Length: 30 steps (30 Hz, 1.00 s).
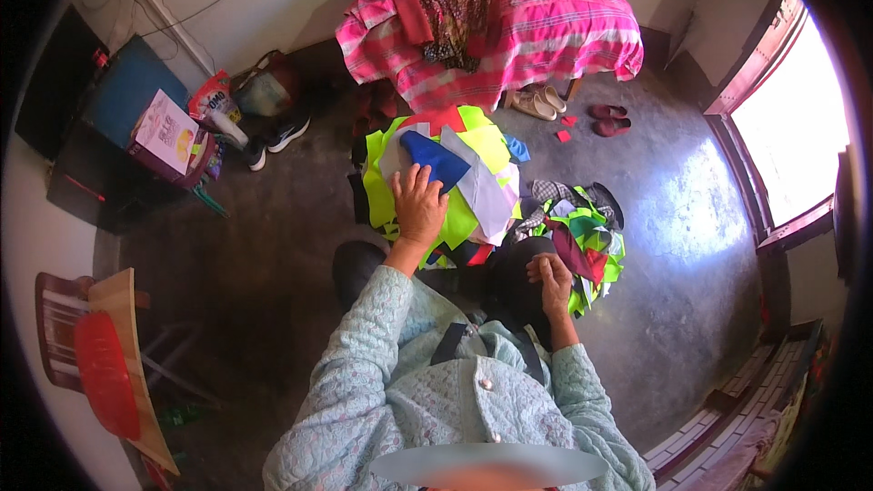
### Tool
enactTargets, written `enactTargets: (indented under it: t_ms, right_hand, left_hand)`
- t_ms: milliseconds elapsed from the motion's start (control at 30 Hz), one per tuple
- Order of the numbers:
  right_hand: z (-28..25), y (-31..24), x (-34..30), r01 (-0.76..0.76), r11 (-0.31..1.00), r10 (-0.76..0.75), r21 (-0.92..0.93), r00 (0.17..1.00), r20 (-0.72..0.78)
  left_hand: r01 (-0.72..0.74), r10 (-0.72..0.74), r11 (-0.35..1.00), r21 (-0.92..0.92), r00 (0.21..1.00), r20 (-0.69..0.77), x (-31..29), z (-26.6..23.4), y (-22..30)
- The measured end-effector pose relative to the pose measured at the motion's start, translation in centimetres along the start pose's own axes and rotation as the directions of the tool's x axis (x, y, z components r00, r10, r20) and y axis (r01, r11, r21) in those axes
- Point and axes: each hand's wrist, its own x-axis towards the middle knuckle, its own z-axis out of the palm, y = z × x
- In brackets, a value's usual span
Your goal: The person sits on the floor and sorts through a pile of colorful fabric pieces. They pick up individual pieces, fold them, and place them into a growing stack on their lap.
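Observation:
In front of me stands a heap of fabric scraps (464,218) in neon yellow, grey, white and red. A blue cloth piece (435,160) lies on top of it. The fingers of my left hand (418,207) are stretched out and rest on the lower edge of that blue piece. My right hand (551,284) is at my right knee with its fingers curled in; whatever may be inside them is hidden. Just beyond that knee is a second, smaller pile of mixed scraps (587,250), neon yellow, dark red, green and checked.
A bench or bed with a pink checked cover (555,32) stands at the back. Beige shoes (535,102) and dark red shoes (611,120) sit near it. At left are a dark cabinet (118,155) and a chair (59,332) beside a wooden board. A bright doorway (791,118) opens at right.

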Motion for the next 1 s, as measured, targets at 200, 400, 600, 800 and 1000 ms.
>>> enactTargets:
  t_ms: [200, 400, 600, 800, 1000]
  right_hand:
    - [0.1, 0.1, 0.0, -0.008, 1.0, 0.008, 0.026, 1.0, 0.004]
    - [-0.2, 0.3, -0.1, -0.002, 1.0, 0.003, 0.031, 1.0, -0.003]
    - [0.0, 0.1, -0.1, -0.011, 1.0, 0.011, 0.015, 1.0, 0.002]
    - [0.1, 0.2, -0.1, -0.005, 1.0, 0.005, 0.024, 1.0, 0.004]
    - [-0.1, 0.2, -0.1, 0.001, 1.0, -0.001, 0.01, 1.0, -0.005]
  left_hand:
    - [-0.019, 0.018, 1.0, 0.021, 0.999, 0.048, 0.6, 0.7, 0.3]
    - [0.017, -0.022, 0.997, -0.077, 0.998, -0.054, 1.7, 1.4, -0.3]
    - [0.422, -0.692, -0.078, -0.903, 0.629, 0.354, 3.4, 1.5, -8.0]
    - [0.23, -0.606, -0.455, -0.86, 0.628, 0.488, 5.8, -2.4, -12.7]
    - [0.191, -0.548, -0.129, -0.973, 0.804, 0.23, 10.0, -7.1, -12.1]
